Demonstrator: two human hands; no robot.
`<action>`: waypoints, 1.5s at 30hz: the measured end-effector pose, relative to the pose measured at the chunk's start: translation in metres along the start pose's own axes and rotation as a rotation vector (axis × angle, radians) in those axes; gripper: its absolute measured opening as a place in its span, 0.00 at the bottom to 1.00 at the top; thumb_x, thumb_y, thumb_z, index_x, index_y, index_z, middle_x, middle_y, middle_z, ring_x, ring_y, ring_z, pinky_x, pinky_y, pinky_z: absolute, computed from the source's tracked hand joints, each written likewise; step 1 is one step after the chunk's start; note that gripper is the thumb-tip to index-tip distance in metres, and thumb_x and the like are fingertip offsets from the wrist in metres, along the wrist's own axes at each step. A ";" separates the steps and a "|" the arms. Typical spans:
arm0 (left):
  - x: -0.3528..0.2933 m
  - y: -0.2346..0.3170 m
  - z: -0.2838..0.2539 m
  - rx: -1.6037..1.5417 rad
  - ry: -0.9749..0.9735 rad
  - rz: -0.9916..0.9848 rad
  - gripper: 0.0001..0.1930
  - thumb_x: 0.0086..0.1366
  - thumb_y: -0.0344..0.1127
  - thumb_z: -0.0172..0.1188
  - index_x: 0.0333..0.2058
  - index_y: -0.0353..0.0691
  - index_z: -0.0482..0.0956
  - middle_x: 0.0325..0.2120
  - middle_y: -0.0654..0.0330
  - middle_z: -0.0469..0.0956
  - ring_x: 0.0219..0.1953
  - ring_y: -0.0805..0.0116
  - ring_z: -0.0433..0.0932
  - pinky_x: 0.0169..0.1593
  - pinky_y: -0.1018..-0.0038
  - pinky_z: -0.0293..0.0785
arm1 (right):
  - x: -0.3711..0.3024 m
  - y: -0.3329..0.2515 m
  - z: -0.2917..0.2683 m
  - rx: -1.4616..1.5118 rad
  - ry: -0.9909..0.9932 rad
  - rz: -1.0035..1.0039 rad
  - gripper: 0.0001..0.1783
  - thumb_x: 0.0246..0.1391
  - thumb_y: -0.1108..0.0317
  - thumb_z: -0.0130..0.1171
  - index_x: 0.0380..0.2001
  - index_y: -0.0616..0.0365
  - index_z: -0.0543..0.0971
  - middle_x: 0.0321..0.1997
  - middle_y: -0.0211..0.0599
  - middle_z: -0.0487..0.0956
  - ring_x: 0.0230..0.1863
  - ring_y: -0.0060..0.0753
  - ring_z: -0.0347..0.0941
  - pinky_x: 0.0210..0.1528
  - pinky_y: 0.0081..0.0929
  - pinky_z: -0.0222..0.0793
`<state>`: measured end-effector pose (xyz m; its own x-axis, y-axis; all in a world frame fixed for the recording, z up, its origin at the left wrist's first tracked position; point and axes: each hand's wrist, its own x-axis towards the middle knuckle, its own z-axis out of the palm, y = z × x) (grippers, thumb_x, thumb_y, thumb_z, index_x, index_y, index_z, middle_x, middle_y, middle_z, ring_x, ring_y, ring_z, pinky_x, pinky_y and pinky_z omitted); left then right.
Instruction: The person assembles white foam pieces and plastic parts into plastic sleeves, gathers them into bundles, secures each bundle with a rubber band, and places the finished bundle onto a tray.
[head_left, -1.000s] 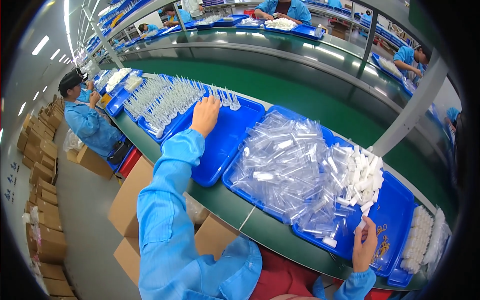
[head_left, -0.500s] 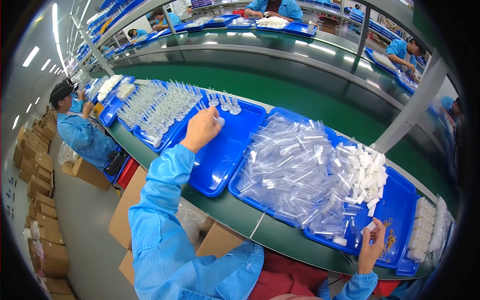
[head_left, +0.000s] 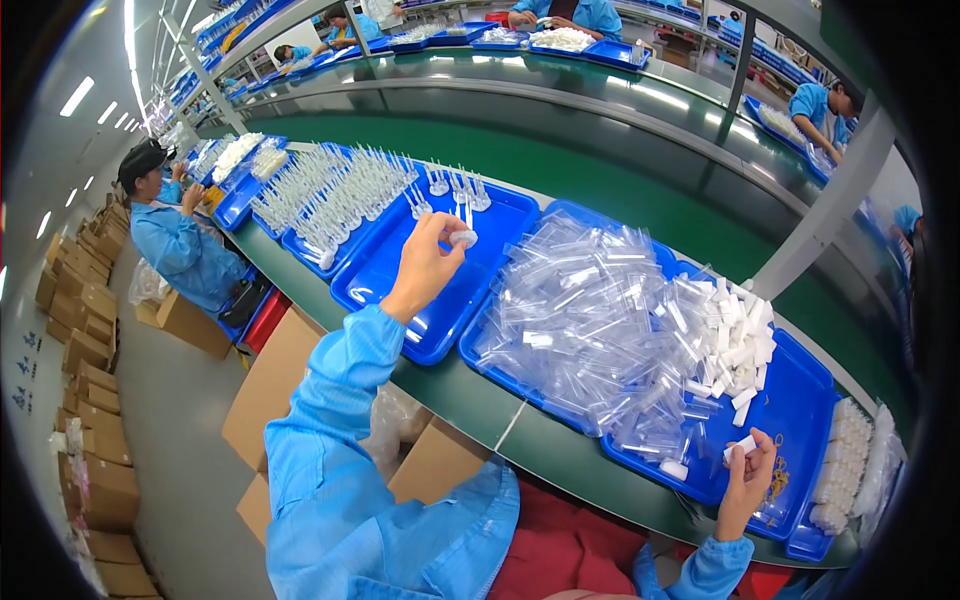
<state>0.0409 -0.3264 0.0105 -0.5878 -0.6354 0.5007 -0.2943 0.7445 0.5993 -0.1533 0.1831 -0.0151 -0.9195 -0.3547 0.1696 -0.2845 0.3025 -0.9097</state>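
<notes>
My left hand (head_left: 425,268) is over a blue tray (head_left: 395,330), its fingertips pinched on a small round-based clear piece (head_left: 463,238) with thin upright stems. Similar stemmed pieces (head_left: 438,180) stand at the far end of that tray. At the lower right, my right hand (head_left: 747,485) grips a short white cylinder (head_left: 740,449) between thumb and fingers. Just beside it lie small yellowish rings (head_left: 780,468) on another blue tray (head_left: 805,395). A pile of white cylinders (head_left: 735,335) sits farther back in this tray.
Between my hands, clear plastic tubes (head_left: 580,330) are heaped high. Rows of stemmed pieces (head_left: 335,200) fill trays to the left, near a seated co-worker (head_left: 175,235). A grey metal post (head_left: 825,205) rises at the right. Bagged white parts (head_left: 845,465) lie at the far right.
My left hand has shifted slightly right, and the stemmed piece in its fingers shows more clearly. My right hand still holds the white cylinder, now tilted more into view. The whole view has swung a little.
</notes>
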 end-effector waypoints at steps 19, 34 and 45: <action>-0.187 0.259 0.105 -1.046 -0.639 -0.066 0.14 0.60 0.21 0.67 0.44 0.36 0.78 0.43 0.56 0.80 0.40 0.72 0.78 0.44 0.76 0.74 | 0.005 -0.023 0.019 0.949 0.021 0.392 0.18 0.68 0.65 0.53 0.57 0.60 0.70 0.42 0.39 0.77 0.43 0.27 0.73 0.44 0.27 0.70; -0.195 0.254 0.108 -1.218 -0.689 -0.215 0.14 0.63 0.18 0.63 0.45 0.36 0.72 0.45 0.47 0.81 0.43 0.70 0.80 0.48 0.72 0.75 | 0.000 -0.017 0.014 0.949 -0.133 0.405 0.13 0.69 0.65 0.52 0.50 0.60 0.75 0.41 0.40 0.81 0.40 0.24 0.78 0.42 0.24 0.75; -0.199 0.246 0.106 -1.175 -0.656 -0.167 0.14 0.62 0.17 0.63 0.44 0.37 0.73 0.45 0.50 0.81 0.44 0.69 0.79 0.47 0.73 0.75 | -0.012 -0.021 0.015 0.758 -0.259 0.209 0.08 0.66 0.71 0.56 0.44 0.62 0.76 0.46 0.45 0.79 0.45 0.30 0.78 0.46 0.29 0.78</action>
<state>0.0056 0.0054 -0.0082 -0.9537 -0.2410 0.1800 0.2207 -0.1541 0.9631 -0.1318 0.1682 -0.0035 -0.8148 -0.5783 -0.0402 0.2315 -0.2610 -0.9372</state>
